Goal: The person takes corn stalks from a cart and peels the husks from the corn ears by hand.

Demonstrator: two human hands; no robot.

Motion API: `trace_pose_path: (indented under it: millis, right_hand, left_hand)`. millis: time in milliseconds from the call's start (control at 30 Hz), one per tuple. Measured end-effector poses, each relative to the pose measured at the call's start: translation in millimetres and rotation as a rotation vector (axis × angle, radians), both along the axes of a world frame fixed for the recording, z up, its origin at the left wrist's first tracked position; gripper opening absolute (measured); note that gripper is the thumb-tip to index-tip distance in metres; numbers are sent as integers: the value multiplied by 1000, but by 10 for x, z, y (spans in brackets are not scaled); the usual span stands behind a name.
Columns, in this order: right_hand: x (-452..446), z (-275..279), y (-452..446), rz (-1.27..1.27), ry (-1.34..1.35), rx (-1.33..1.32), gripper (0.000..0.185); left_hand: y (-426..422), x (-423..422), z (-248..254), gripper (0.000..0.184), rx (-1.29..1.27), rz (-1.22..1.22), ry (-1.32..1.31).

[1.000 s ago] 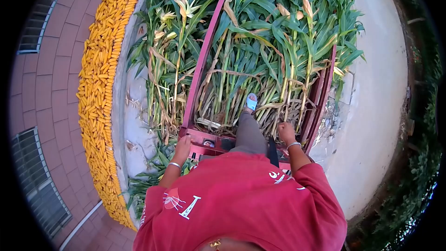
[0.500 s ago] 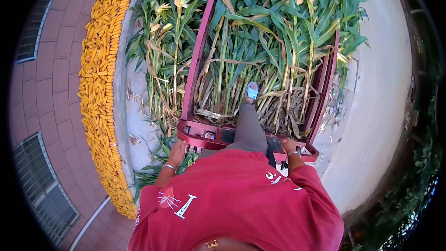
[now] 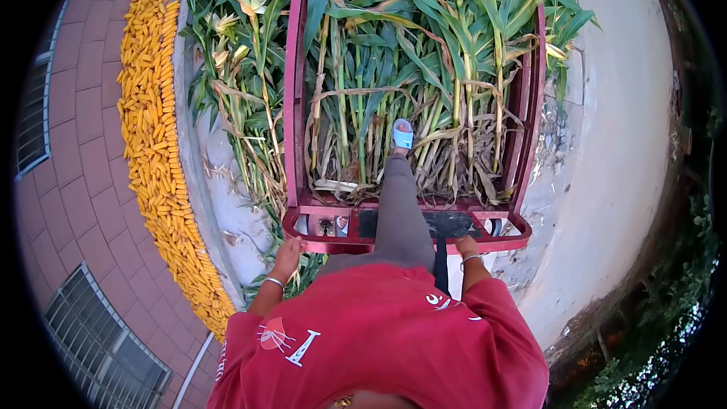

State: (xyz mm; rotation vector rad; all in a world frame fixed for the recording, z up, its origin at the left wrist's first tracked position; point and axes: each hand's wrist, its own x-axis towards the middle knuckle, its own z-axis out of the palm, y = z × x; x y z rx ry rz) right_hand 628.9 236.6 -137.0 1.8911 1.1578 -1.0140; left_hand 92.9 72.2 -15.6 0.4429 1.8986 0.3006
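Note:
My left hand (image 3: 287, 257) is at the left end of the red metal rail (image 3: 341, 247) of a cart, its fingers closed at the rail's edge. Near the right end of the same rail is my right hand (image 3: 467, 246), also closed against it. What either hand grips is too small to make out. One foot in a light blue sandal (image 3: 402, 133) rests on the cut corn stalks (image 3: 435, 125) that lie in the cart bed, butts towards me and green leaves away from me.
Husked yellow corn cobs (image 3: 155, 129) are piled along a tiled wall (image 3: 91, 151) on the left. More stalks (image 3: 250, 68) lie outside the cart's left side. A concrete path (image 3: 621, 129) runs along the right, with dark plants beyond.
The view has turned and shifted, so more of the cart's near rail shows. Both hands have come back and lower towards the body. The sandalled foot remains on the stalks.

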Motion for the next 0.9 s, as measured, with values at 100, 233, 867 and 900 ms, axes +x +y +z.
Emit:
trace_pose_path:
  millis: [100, 233, 867, 900]
  right_hand:
    - [-121, 62, 82, -18, 69, -38, 35]
    - [-248, -48, 290, -27, 148, 45, 34]
    - [275, 64, 2760, 63, 113, 428, 32]
    - [305, 88, 2808, 41, 81, 454, 32]
  left_hand:
    - [95, -44, -87, 47, -24, -64, 13]
    - [274, -166, -237, 47, 17, -97, 23]
    - [3807, 436, 411, 40, 321, -275, -25]
    - [3860, 457, 422, 40, 319, -273, -25]
